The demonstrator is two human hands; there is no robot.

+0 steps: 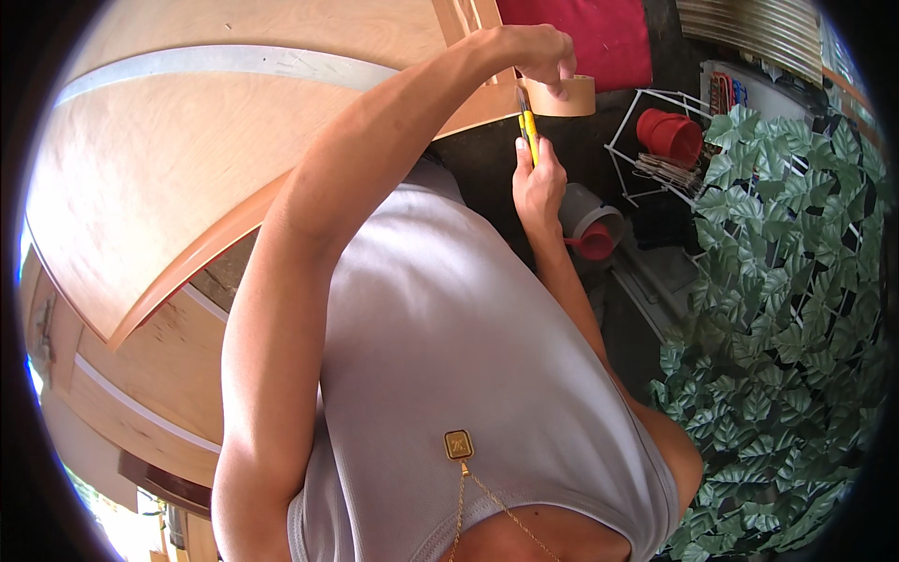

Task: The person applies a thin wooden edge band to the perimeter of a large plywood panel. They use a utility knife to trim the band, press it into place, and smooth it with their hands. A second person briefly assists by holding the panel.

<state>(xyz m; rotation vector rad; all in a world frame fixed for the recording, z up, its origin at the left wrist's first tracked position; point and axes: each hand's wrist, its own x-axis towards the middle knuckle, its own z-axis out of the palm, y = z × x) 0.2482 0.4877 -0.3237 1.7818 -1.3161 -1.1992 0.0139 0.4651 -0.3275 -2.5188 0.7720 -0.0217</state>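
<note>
Gripping a yellow utility knife (529,126), our right hand (537,178) sits just below the tape roll (571,96); our left hand (543,51) pinches that roll; right of it, a wire basket (626,140) holds red pots (670,136).

Sunlit plywood panels (178,159) left, leafy green screen (787,281) right.

The left hand (538,51) pinches the edge band (562,96), a tan strip curling off the end of the plywood board (187,159). Just below it, the right hand (538,183) grips a yellow utility knife (529,126), blade pointing up at the strip. Beside the right hand stand a grey cup (590,211) and a white wire rack (655,140) holding red pots (670,136); leafy green screening (787,281) fills the right side.
</note>
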